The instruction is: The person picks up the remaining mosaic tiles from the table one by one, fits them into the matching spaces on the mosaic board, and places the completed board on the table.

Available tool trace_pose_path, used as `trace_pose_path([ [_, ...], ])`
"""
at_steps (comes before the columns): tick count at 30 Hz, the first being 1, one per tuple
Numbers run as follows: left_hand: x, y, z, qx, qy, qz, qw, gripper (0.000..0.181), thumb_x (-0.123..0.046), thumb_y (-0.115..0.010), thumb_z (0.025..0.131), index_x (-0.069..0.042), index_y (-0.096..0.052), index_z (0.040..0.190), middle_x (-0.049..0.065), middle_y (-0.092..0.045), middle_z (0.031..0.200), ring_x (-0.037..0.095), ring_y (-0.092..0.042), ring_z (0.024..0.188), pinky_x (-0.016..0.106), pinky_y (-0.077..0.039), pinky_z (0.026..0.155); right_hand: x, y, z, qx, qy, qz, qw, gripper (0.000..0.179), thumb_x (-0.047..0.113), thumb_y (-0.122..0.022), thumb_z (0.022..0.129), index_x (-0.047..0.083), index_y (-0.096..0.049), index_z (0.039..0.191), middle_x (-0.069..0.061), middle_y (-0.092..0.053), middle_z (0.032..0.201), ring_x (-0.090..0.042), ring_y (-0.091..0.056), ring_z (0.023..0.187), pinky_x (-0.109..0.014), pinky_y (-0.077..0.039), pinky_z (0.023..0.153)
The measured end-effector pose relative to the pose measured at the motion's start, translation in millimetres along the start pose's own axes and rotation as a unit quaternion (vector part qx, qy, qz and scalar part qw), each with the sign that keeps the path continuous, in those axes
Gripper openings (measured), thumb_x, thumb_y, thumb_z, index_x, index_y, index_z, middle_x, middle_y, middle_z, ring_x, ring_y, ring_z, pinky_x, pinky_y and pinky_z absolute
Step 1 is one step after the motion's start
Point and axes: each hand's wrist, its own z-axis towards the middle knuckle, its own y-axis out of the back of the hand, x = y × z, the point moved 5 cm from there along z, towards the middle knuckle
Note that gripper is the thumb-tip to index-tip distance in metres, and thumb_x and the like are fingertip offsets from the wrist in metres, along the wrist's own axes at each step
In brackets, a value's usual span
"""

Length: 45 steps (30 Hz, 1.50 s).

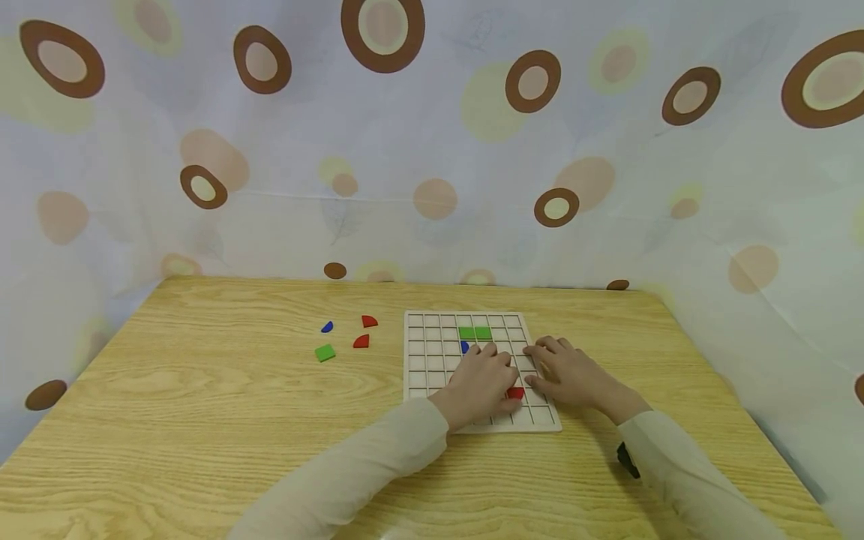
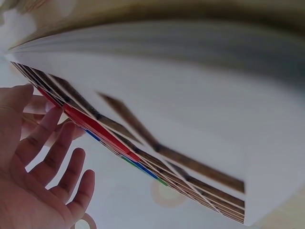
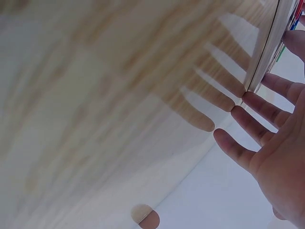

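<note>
A white gridded board point(image 1: 418, 360) lies on the table. My left hand point(image 1: 477, 386) is over its middle, fingers spread and bent slightly down, hiding several squares. Beside its thumb a red piece point(image 1: 516, 393) sits in the grid. In the left wrist view the thumb and index fingertip come right at the board's surface, close to a red piece point(image 2: 97, 129). My right hand point(image 1: 572, 375) rests at the board's right edge, its thumb and fingertips on the rim. The right wrist view shows those fingers point(image 3: 259, 112) loosely spread along the edge and tabletop.
Two green pieces point(image 1: 475, 333) and a blue piece point(image 1: 464, 347) sit in the board's far squares. Left of the board lie a blue half-round piece point(image 1: 327, 327), a green square point(image 1: 325, 352) and two red quarter-rounds point(image 1: 361, 341). A patterned curtain point(image 1: 432, 150) borders the table point(image 1: 202, 397).
</note>
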Motion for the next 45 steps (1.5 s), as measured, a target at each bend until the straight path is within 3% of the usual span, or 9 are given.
trace_pose_path([
  [11, 1.2, 0.3, -0.3, -0.011, 0.003, -0.003, 0.9999, 0.037, -0.058, -0.051, 0.084, -0.026, -0.065, 0.097, -0.007, -0.061, 0.1, 0.014, -0.053, 0.093, 0.032, -0.045, 0.082, 1.6, 2.9, -0.2, 0.0, 0.001, 0.004, 1.0, 0.044, 0.032, -0.058, 0.088, 0.008, -0.053, 0.124, -0.012, -0.051, 0.119, -0.033, -0.048, 0.108, -0.054, -0.044, 0.082],
  [22, 1.8, 0.8, -0.9, -0.001, 0.005, 0.0, 1.0, 0.037, -0.058, -0.05, 0.085, -0.028, -0.066, 0.099, -0.007, -0.062, 0.104, 0.014, -0.052, 0.093, 0.031, -0.045, 0.082, 1.3, 1.3, -0.2, 0.002, -0.001, 0.004, 1.0, 0.044, 0.032, -0.057, 0.088, 0.007, -0.053, 0.124, -0.012, -0.051, 0.119, -0.033, -0.049, 0.107, -0.054, -0.044, 0.082],
  [29, 4.3, 1.0, -2.3, -0.001, 0.006, -0.003, 1.0, 0.033, -0.058, -0.051, 0.084, -0.029, -0.065, 0.092, -0.008, -0.061, 0.104, 0.013, -0.053, 0.095, 0.031, -0.045, 0.083, 0.6, 0.2, -0.4, 0.005, -0.005, 0.005, 1.0, 0.044, 0.033, -0.057, 0.088, 0.008, -0.052, 0.124, -0.012, -0.05, 0.12, -0.033, -0.048, 0.107, -0.054, -0.043, 0.083],
  [45, 19.6, 9.2, -13.5, -0.024, 0.002, -0.001, 0.9997, 0.038, -0.053, -0.055, 0.084, -0.026, -0.063, 0.109, -0.007, -0.061, 0.106, 0.014, -0.053, 0.098, 0.031, -0.046, 0.085, 1.0, 0.4, -0.9, 0.0, 0.002, 0.007, 1.0, 0.043, 0.032, -0.057, 0.089, 0.007, -0.052, 0.124, -0.013, -0.05, 0.12, -0.033, -0.049, 0.107, -0.053, -0.044, 0.081],
])
